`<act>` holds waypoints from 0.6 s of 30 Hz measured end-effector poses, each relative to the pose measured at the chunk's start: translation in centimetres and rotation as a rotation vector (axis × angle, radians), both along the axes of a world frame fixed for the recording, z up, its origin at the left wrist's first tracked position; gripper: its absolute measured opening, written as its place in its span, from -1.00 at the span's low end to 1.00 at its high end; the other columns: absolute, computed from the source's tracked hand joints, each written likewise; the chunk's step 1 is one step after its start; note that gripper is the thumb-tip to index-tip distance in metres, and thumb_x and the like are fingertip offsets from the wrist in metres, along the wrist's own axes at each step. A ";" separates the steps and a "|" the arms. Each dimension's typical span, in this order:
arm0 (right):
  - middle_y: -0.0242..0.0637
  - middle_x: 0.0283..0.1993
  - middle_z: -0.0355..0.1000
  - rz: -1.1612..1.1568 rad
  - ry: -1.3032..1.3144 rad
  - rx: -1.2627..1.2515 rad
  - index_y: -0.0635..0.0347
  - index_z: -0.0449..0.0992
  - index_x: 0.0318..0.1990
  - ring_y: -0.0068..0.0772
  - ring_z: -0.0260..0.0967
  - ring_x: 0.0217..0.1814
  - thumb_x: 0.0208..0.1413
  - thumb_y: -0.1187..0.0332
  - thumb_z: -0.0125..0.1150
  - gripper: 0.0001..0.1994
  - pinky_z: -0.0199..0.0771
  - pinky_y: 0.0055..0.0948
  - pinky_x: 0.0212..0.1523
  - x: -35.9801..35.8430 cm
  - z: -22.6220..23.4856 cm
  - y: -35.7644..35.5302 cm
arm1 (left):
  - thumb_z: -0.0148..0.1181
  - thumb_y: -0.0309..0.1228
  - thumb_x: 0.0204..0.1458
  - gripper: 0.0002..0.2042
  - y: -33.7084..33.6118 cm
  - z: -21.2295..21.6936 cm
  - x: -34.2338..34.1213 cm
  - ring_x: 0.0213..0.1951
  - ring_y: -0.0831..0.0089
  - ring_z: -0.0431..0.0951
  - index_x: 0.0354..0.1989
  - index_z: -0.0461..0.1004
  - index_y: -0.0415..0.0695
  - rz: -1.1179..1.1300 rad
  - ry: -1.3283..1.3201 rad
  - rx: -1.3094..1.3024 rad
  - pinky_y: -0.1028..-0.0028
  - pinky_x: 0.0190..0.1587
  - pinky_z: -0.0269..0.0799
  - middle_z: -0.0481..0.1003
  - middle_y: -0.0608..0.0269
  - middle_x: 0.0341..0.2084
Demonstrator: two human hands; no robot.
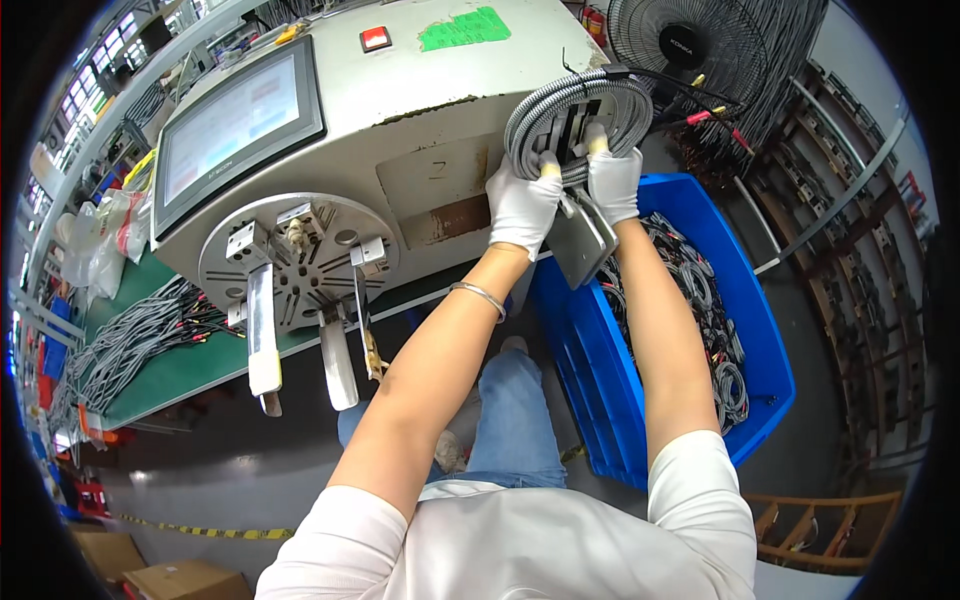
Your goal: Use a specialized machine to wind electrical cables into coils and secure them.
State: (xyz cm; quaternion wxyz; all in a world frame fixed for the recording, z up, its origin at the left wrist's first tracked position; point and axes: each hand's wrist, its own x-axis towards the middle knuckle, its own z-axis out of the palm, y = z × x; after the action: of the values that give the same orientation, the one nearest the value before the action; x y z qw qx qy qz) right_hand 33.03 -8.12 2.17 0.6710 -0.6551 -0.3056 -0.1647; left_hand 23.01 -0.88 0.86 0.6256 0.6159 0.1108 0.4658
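Note:
A coil of grey braided cable (520, 128) hangs at the right end of the white machine (440, 110), around a metal fixture there. My left hand (523, 203), in a white glove with bare-looking yellowish fingertips, grips the coil's lower left side. On its lower right, my right hand (613, 178), gloved alike, also grips it, fingers partly hidden behind the loops. Below and between my hands juts a grey metal plate (582, 240). Black cable ends with red and yellow connectors (705, 117) trail off to the right of the coil.
Beneath my right arm stands a blue bin (762, 400) with several coiled cables inside. A slotted round disc (300, 260) with protruding metal arms is on the machine's left, under a touchscreen (240, 120). Loose cables (140, 340) lie on the green bench. A black fan (685, 50) stands behind.

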 end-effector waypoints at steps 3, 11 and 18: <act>-0.40 -0.64 0.43 0.049 0.034 0.106 0.32 0.50 -0.54 -0.60 0.26 -0.62 0.19 0.28 0.16 -0.68 0.22 -0.45 -0.56 0.8 -1.4 0.6 | 0.23 -0.42 0.08 -0.81 0.5 -1.2 0.8 -0.61 0.60 0.42 -0.49 0.40 -0.24 0.132 -0.054 0.134 0.53 -0.47 0.38 0.44 0.32 -0.65; -0.36 -0.65 0.42 0.033 0.029 0.123 0.32 0.50 -0.53 -0.55 0.26 -0.63 0.19 0.27 0.15 -0.68 0.23 -0.42 -0.55 2.6 -3.2 1.1 | 0.23 -0.43 0.09 -0.81 0.9 -2.4 1.6 -0.59 0.61 0.42 -0.48 0.40 -0.24 0.123 -0.128 0.178 0.54 -0.44 0.38 0.43 0.33 -0.65; -0.38 -0.62 0.44 0.081 0.120 0.179 0.30 0.52 -0.49 -0.51 0.30 -0.61 0.19 0.26 0.15 -0.70 0.27 -0.42 -0.52 0.7 -1.4 0.9 | 0.21 -0.36 0.07 -0.79 0.6 -1.6 0.8 -0.47 0.51 0.52 -0.27 0.45 -0.28 0.111 -0.141 0.171 0.48 -0.32 0.47 0.55 0.20 -0.49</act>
State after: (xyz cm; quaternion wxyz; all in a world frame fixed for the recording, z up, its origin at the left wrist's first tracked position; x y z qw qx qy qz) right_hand 33.75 -7.17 0.75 0.7499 -0.5884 -0.2754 -0.1246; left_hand 23.85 -0.31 -0.74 0.5502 0.6257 0.0603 0.5497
